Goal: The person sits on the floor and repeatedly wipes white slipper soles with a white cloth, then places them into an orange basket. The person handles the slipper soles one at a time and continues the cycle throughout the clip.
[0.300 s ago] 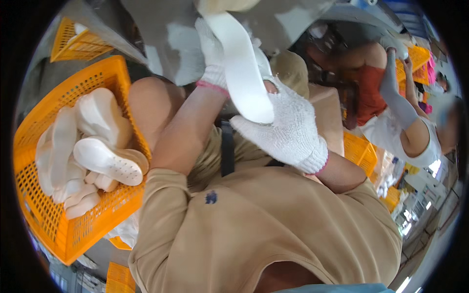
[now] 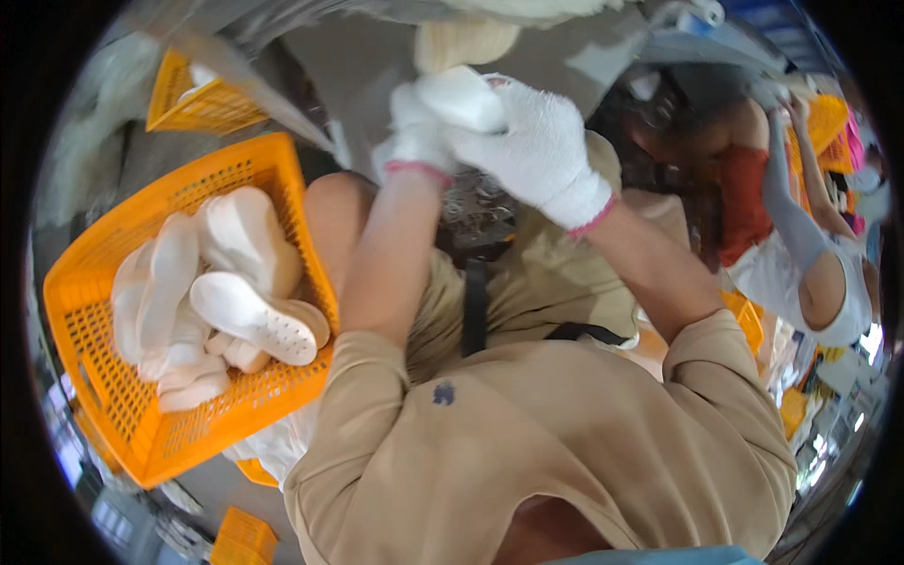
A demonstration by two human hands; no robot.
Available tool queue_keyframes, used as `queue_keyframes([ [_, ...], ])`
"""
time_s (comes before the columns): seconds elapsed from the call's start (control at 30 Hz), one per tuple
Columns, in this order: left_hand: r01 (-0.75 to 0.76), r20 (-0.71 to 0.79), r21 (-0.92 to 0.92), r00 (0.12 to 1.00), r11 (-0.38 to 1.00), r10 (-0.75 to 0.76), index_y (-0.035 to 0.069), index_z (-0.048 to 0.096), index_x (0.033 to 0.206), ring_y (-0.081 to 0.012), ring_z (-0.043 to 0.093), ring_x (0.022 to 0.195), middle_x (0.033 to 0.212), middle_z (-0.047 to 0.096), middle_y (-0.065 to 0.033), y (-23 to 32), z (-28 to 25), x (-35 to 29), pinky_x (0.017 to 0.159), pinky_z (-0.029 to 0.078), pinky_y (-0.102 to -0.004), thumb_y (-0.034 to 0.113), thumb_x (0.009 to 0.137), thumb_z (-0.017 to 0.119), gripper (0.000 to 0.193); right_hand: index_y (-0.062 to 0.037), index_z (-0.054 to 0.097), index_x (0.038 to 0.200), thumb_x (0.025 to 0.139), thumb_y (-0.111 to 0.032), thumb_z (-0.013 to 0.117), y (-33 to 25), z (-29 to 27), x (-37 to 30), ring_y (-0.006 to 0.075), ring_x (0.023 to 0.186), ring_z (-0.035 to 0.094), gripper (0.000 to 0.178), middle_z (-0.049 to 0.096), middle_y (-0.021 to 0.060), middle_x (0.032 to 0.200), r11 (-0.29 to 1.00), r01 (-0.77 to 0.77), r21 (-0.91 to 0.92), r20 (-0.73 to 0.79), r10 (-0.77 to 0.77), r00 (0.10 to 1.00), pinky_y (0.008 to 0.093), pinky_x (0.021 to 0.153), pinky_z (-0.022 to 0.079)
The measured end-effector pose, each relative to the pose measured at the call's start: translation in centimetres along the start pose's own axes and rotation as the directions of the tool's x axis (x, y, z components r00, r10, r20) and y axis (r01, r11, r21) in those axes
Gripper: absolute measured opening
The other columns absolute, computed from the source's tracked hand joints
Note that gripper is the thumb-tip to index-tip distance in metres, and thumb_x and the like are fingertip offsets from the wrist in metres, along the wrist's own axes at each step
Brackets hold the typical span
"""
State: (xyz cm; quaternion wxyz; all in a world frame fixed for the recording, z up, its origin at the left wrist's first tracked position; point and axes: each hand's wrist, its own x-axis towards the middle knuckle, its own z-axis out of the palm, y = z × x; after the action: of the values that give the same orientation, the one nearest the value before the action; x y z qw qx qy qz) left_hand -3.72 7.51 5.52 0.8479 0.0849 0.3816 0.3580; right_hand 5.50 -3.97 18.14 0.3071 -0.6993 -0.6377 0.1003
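Note:
In white knit gloves with pink cuffs, both my hands hold one white shoe sole [image 2: 461, 97], which is seen foreshortened. My left hand [image 2: 414, 132] is closed on its left side, somewhat blurred. From the right, my right hand [image 2: 539, 137] grips it, fingers wrapped round the far side and partly hidden. Just beyond the sole is a cream, rounded, ridged piece [image 2: 466, 42] that looks like a buffing wheel; whether the two touch I cannot tell. To my left an orange plastic basket [image 2: 306, 221] holds several white soles [image 2: 254, 315], one with small holes at its end.
Grey machine panels [image 2: 348, 56] surround the cream piece. Another orange basket [image 2: 212, 105] stands at the far left, and an orange crate [image 2: 243, 539] is low at the left. On the right sits a co-worker in a white top [image 2: 843, 301], with more orange baskets [image 2: 829, 127] beyond.
Both hands have drawn the sole up close to the cream piece and turned it from lengthwise view to a foreshortened one. The whole view has shifted, so the basket appears further right.

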Motion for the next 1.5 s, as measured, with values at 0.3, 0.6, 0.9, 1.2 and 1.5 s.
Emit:
queue_keyframes([
  [0.3, -0.428, 0.138, -0.001, 0.895, 0.904, 0.424, -0.001, 0.059, 0.127, -0.0326, 0.068, 0.106, 0.119, 0.068, -0.0186, 0.3, 1.6, -2.5, 0.097, 0.056, -0.0454, 0.034, 0.107, 0.039, 0.045, -0.0064, 0.079, 0.096, 0.078, -0.051, 0.082, -2.1, 1.0, 1.8, 0.0359, 0.084, 0.075, 0.048, 0.076, 0.0190, 0.089, 0.970, -0.236, -0.060, -0.012, 0.235, 0.972, 0.0431, 0.076, 0.059],
  [0.6, -0.142, 0.158, -0.169, 0.973, 0.975, 0.169, 0.002, 0.062, 0.128, -0.0426, 0.066, 0.106, 0.112, 0.068, -0.0226, -3.6, -1.8, -0.1, 0.095, 0.056, -0.0565, 0.054, 0.102, 0.036, 0.064, -0.0014, 0.065, 0.117, 0.081, -0.032, 0.077, -1.8, -4.3, -4.5, 0.0400, 0.086, 0.068, 0.049, 0.068, 0.0202, 0.093, 0.970, -0.230, 0.083, 0.353, 0.187, 0.917, 0.0467, 0.078, 0.055],
  [0.9, -0.195, 0.160, -0.165, 0.962, 0.967, 0.221, 0.006, 0.060, 0.133, -0.0387, 0.064, 0.109, 0.119, 0.066, -0.0179, -1.6, 1.0, -0.2, 0.101, 0.051, -0.0546, 0.057, 0.105, 0.036, 0.063, -0.0031, 0.072, 0.097, 0.080, -0.034, 0.074, -3.5, -4.4, 1.1, 0.0418, 0.081, 0.071, 0.035, 0.070, 0.0249, 0.085, 0.994, 0.034, -0.105, 0.418, 0.013, 0.908, 0.0488, 0.071, 0.056],
  [1.2, -0.034, 0.335, -0.260, 0.934, 0.965, 0.124, 0.010, 0.059, 0.140, -0.0301, 0.063, 0.125, 0.139, 0.065, -0.0107, -4.1, 0.2, -4.1, 0.109, 0.050, -0.0448, 0.055, 0.107, 0.042, 0.058, 0.0060, 0.064, 0.130, 0.093, -0.018, 0.071, 4.6, -5.1, -14.3, 0.0201, 0.104, 0.070, 0.045, 0.071, 0.0135, 0.120, 0.266, -0.697, 0.665, 0.470, 0.576, 0.669, 0.0343, 0.092, 0.057],
  [1.5, -0.483, 0.552, 0.802, 0.370, -0.353, 0.747, 0.003, 0.069, 0.112, -0.0271, 0.070, 0.085, 0.097, 0.071, -0.0170, 4.0, -6.5, -19.1, 0.078, 0.057, -0.0406, 0.019, 0.088, 0.077, 0.030, -0.0018, 0.058, 0.144, 0.099, -0.015, 0.064, 18.7, -14.3, -26.5, 0.0300, 0.121, 0.063, 0.047, 0.063, 0.0130, 0.140, 0.266, -0.861, 0.434, 0.448, 0.765, 0.462, 0.0380, 0.103, 0.052],
])
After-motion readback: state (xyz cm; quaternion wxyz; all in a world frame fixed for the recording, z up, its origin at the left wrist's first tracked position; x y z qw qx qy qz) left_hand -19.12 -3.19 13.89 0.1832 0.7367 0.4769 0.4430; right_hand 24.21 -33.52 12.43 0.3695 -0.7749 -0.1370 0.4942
